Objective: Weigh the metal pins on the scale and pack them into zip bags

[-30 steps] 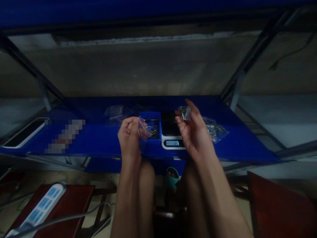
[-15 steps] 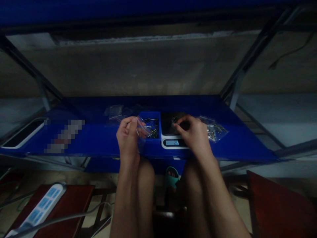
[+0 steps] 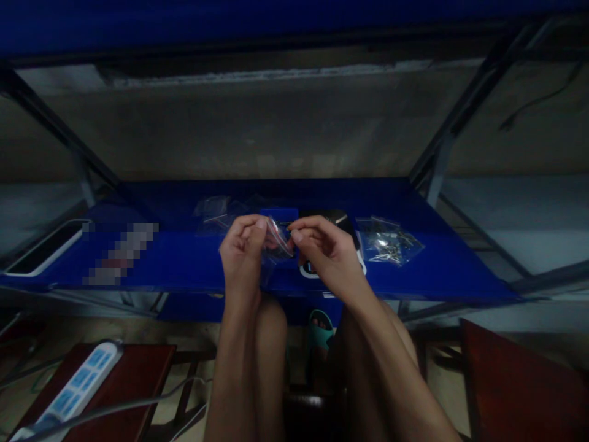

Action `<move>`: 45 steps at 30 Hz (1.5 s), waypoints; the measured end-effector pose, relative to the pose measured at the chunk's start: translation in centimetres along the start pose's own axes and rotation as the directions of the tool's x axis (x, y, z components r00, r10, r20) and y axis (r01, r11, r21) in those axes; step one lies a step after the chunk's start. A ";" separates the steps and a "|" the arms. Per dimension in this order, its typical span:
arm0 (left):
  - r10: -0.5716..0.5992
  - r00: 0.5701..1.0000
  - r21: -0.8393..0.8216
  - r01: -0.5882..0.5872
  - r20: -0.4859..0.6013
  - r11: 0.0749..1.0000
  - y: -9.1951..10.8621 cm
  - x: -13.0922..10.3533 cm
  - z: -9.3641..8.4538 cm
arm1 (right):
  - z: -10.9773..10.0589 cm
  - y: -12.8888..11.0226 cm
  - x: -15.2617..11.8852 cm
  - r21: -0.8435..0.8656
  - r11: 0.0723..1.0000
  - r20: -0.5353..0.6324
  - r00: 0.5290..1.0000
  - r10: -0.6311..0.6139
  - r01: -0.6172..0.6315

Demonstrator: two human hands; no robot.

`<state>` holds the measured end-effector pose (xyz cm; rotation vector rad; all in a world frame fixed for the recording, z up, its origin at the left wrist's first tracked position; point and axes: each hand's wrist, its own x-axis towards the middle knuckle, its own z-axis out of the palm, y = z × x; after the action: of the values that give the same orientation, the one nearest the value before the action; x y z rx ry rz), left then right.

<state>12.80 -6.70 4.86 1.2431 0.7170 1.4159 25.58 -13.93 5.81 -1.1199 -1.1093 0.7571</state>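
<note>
My left hand [image 3: 245, 248] pinches a small clear zip bag [image 3: 278, 238] with a red line along its mouth. Close beside the bag's opening, my right hand [image 3: 324, 245] has its fingertips pressed together; what they hold is too small to make out. Both hands are over a blue bin [image 3: 279, 214], whose inside is mostly hidden. A scale [image 3: 363, 266] with a dark top and white rim lies partly under my right hand, a thin metal piece [image 3: 341, 218] on its top. Filled clear bags of small metal parts [image 3: 391, 247] lie right of the scale.
Flat clear bags [image 3: 215, 207] lie left of the bin on the blue table [image 3: 179, 255]. A white-edged dark device [image 3: 46, 247] is at the far left. A power strip [image 3: 80, 385] rests on a brown stool [image 3: 138, 374] below.
My right hand has moved left from the scale's top to the bag's opening, leaving the filled bags more exposed. The small round container seen on the scale no longer shows there.
</note>
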 end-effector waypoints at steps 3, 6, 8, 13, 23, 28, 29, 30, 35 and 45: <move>0.027 0.999 0.031 -0.028 0.040 0.999 0.1 -0.1 0.1 | 0.0 0.3 0.2 0.047 0.999 0.023 0.999 0.022 -0.023; 0.038 0.996 0.063 -0.044 0.085 0.997 0.2 -0.2 0.1 | 0.0 0.6 0.2 0.011 1.000 0.032 0.999 0.004 -0.005; 0.048 0.991 0.097 -0.061 0.124 0.993 0.2 -0.2 -0.1 | 0.2 1.0 0.2 -0.014 1.000 0.047 0.999 -0.013 0.014; 0.177 0.959 0.284 -0.238 0.222 0.929 0.5 0.3 -1.5 | 1.6 1.9 0.0 -0.051 0.998 0.053 0.998 -0.024 0.027; 0.228 0.802 0.271 -0.431 0.552 0.861 1.4 -0.4 -0.8 | -0.9 -0.5 0.8 -0.159 0.983 -0.159 0.980 -0.117 0.092; 0.301 0.768 0.488 -0.606 0.566 0.628 0.7 -0.5 0.5 | -2.9 -0.7 0.7 -0.314 0.928 -0.037 0.974 -0.224 0.202; 0.316 0.757 0.498 -0.627 0.573 0.600 0.7 -0.5 0.4 | -2.9 -0.6 0.6 -0.327 0.922 -0.036 0.972 -0.233 0.209; 0.331 0.747 0.494 -0.641 0.576 0.588 0.8 -0.4 0.3 | -2.9 -0.6 0.5 -0.337 0.918 -0.045 0.970 -0.240 0.211; 0.317 0.764 0.499 -0.618 0.561 0.607 1.0 -0.5 -0.1 | -2.6 -0.6 0.4 -0.341 0.916 -0.067 0.967 -0.246 0.210; 0.340 0.757 0.477 -0.628 0.558 0.615 1.0 -0.7 0.3 | -1.8 -0.2 0.4 -0.292 0.925 -0.123 0.949 -0.290 0.245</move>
<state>12.72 -7.65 5.66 2.3805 0.5831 1.2768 27.35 -14.21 6.07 -1.2046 -1.2203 0.2946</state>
